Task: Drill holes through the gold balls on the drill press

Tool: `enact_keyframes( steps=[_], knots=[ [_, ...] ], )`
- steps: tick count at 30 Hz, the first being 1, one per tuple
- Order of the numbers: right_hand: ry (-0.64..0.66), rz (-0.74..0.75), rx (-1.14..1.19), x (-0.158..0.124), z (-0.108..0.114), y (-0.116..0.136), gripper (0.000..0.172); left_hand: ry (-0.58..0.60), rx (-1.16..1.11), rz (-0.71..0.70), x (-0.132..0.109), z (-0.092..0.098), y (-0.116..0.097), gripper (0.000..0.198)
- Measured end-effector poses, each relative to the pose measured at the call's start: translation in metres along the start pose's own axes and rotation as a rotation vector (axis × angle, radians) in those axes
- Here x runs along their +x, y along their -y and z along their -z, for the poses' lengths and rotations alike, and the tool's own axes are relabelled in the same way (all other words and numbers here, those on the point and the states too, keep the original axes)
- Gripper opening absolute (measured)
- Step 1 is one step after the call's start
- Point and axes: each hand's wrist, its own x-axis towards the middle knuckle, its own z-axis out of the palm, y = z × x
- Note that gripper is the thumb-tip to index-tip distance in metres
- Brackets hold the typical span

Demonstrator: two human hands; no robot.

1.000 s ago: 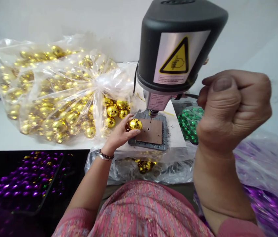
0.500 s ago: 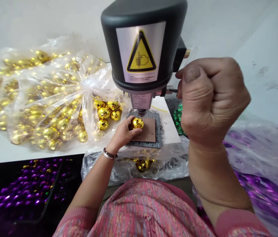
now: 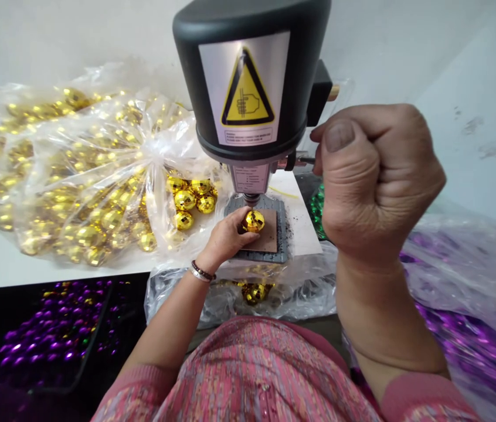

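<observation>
My left hand [image 3: 230,234] pinches a shiny gold faceted ball [image 3: 255,221] between thumb and fingers. The ball sits over a brown board [image 3: 268,237] on the grey base plate [image 3: 281,234], just under the chuck [image 3: 251,199] of a small black drill press [image 3: 248,88]. Any bit between chuck and ball is too small to make out clearly. My right hand [image 3: 375,181] is raised beside the machine, curled into a fist around the end of its lever [image 3: 306,160]; most of the lever is hidden by the fingers.
A large clear bag [image 3: 67,187] of gold balls lies at left, with several loose gold balls [image 3: 185,200] at its mouth. In front is a plastic bag [image 3: 292,293] holding gold balls. Purple balls [image 3: 50,328] are lower left; a purple-filled bag [image 3: 472,346] is at right.
My left hand has shifted slightly right with the gold ball, which now sits more squarely under the chuck. My right hand stays closed on the lever in nearly the same place.
</observation>
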Motion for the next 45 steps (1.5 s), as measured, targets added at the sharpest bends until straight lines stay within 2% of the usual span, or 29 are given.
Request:
enact_keyframes(
  steps=[4,11,16,30,33,40,45],
  knots=[
    [0.006,0.004,0.045,-0.003,0.001,-0.002,0.026,0.001,0.004,0.037,-0.001,-0.001,0.003,0.065],
    [0.002,0.043,0.112,-0.017,0.001,-0.006,0.015,0.012,-0.057,0.023,-0.001,-0.002,0.005,0.061],
    [0.001,0.088,0.087,-0.033,-0.001,-0.011,0.024,0.015,-0.060,0.006,-0.002,-0.003,0.007,0.057],
    [-0.093,0.060,0.032,-0.059,-0.011,-0.015,0.031,-0.006,-0.043,0.004,-0.002,-0.007,0.008,0.061],
    [-0.097,0.054,0.018,-0.065,-0.013,-0.018,0.030,0.003,-0.052,-0.005,-0.002,-0.008,0.008,0.062],
    [-0.205,0.079,-0.033,-0.070,-0.020,-0.022,0.028,-0.012,-0.077,-0.024,-0.002,-0.010,0.011,0.063],
    [-0.189,0.098,-0.004,-0.083,-0.027,-0.034,0.023,-0.005,-0.095,-0.005,-0.002,-0.010,0.011,0.066]
  ],
)
